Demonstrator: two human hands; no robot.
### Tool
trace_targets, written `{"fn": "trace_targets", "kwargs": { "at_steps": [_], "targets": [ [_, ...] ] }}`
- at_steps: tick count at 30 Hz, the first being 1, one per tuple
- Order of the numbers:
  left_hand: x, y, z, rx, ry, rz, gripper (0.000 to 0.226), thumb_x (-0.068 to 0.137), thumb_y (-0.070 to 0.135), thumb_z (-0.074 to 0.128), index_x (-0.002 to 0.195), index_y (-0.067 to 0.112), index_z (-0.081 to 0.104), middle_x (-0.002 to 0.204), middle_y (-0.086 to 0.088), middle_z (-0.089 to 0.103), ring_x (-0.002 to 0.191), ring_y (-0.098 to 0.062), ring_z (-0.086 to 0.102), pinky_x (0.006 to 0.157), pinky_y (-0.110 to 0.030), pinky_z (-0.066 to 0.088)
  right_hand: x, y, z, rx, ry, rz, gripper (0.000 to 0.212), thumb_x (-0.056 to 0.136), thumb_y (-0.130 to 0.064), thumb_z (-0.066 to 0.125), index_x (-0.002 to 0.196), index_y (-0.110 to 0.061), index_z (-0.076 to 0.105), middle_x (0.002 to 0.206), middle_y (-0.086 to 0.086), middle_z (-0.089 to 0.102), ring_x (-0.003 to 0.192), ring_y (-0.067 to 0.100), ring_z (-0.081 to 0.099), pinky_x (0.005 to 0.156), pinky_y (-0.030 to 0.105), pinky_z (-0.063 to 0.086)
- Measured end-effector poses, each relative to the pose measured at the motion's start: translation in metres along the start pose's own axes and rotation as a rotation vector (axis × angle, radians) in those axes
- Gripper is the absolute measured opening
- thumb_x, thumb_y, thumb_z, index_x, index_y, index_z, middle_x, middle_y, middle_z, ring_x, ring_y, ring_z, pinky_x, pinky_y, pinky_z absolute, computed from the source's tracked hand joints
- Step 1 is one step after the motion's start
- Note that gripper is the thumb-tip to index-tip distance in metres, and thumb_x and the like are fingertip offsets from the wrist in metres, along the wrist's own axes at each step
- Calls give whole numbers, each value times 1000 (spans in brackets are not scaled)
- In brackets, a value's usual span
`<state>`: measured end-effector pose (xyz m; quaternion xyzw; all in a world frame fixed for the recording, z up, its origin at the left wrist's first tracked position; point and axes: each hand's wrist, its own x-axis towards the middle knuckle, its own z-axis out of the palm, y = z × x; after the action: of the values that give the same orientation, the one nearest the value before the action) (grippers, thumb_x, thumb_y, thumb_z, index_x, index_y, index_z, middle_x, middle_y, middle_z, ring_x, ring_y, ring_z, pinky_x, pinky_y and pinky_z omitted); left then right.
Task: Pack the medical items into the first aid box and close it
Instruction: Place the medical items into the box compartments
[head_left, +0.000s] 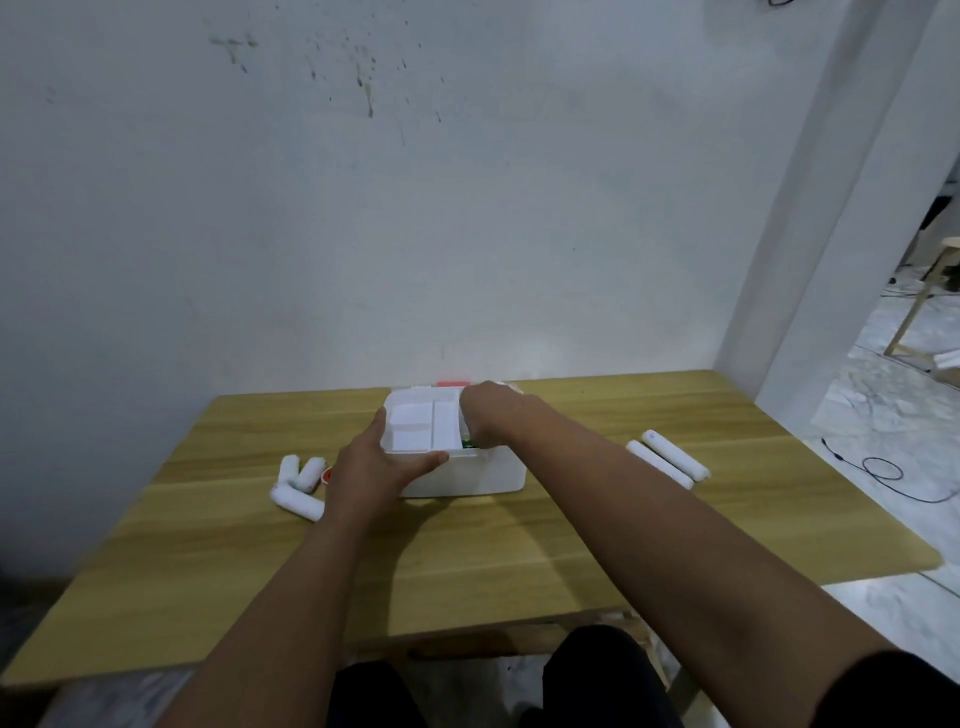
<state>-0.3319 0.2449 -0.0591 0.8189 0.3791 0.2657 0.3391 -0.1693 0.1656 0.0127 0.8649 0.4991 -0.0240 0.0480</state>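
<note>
Hands: left (371, 470) gripping tray (423, 427) rim, right (485, 413) curled on far edge over first aid box (467, 470); uneven seating risks jamming, bandage rolls (298, 480) unpacked on bench (519, 545).

I see my left hand (371, 470) gripping the near-left edge of a white plastic divided tray (423, 427) atop the white plastic first aid box (480, 473). My right hand (488, 415) curls over the tray's right side. White bandage rolls lie left of my left hand (297, 486) and right of my right forearm (667, 460), on the wooden table (519, 561).
</note>
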Motion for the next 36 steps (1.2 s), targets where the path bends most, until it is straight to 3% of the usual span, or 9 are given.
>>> {"fn": "trace_targets", "kwargs": {
  "at_steps": [2, 5, 9, 14, 18, 22, 29, 33, 36],
  "targets": [
    [-1, 2, 1, -14, 7, 6, 104, 68, 63, 83, 155, 30, 36, 143, -3, 58, 127, -25, 54, 89, -35, 49, 0, -1, 1, 15, -14, 4, 23, 95, -12, 60, 76, -18, 48, 81, -1, 49, 94, 24, 56, 89, 38, 58],
    [-2, 2, 1, 4, 0, 25, 103, 68, 64, 82, 154, 30, 36, 143, -3, 58, 127, -26, 54, 87, -36, 49, -5, 2, -9, 74, -10, 1, 16, 88, -4, 68, 83, -12, 56, 79, 1, 55, 80, 21, 61, 69, 31, 57],
    [-1, -1, 2, 2, -5, 37, 104, 69, 65, 82, 155, 30, 36, 144, -3, 57, 128, -27, 54, 87, -38, 51, -10, 22, -40, 385, -64, 47, 11, 84, 0, 80, 91, -5, 72, 86, 14, 76, 69, 25, 79, 70, 42, 67],
    [2, -3, 3, 6, -13, 4, 113, 66, 68, 82, 158, 26, 31, 150, -5, 52, 133, -29, 51, 94, -43, 51, -28, 77, -57, 579, 144, 120, 11, 93, -5, 65, 93, -5, 76, 82, 9, 79, 63, 18, 77, 54, 26, 61],
    [5, -4, 4, 14, -15, -24, 120, 62, 73, 81, 159, 25, 30, 151, -5, 51, 134, -30, 50, 98, -45, 50, -37, 133, -31, 513, 204, 319, 15, 86, -9, 60, 88, -7, 75, 81, 9, 78, 74, 27, 77, 69, 39, 66],
    [6, -4, 4, 5, -13, -34, 118, 63, 69, 83, 159, 25, 31, 151, -5, 51, 134, -30, 50, 97, -45, 50, -51, 174, 7, 346, 57, 494, 10, 84, -21, 65, 85, -12, 60, 82, 4, 64, 76, 23, 63, 63, 30, 50],
    [5, -5, 1, 11, -41, -27, 121, 55, 80, 77, 156, 30, 34, 146, 0, 56, 128, -27, 54, 94, -47, 55, -51, 220, 82, 294, -94, 629, 48, 65, -63, 70, 84, -20, 59, 94, -1, 68, 91, 25, 65, 88, 42, 56],
    [4, -3, 1, 18, -31, -32, 116, 62, 72, 81, 157, 28, 33, 150, -3, 53, 133, -30, 51, 99, -50, 52, -70, 186, 68, 247, -42, 585, 30, 81, -38, 74, 97, -17, 61, 91, 7, 63, 84, 29, 57, 88, 44, 58],
    [2, -2, 2, 10, -25, -24, 112, 65, 67, 83, 157, 28, 34, 149, -4, 53, 133, -30, 51, 99, -51, 51, -67, 171, 63, 260, -9, 556, 22, 91, -27, 68, 105, -11, 65, 105, 14, 68, 85, 30, 56, 82, 37, 54]
  ]
}}
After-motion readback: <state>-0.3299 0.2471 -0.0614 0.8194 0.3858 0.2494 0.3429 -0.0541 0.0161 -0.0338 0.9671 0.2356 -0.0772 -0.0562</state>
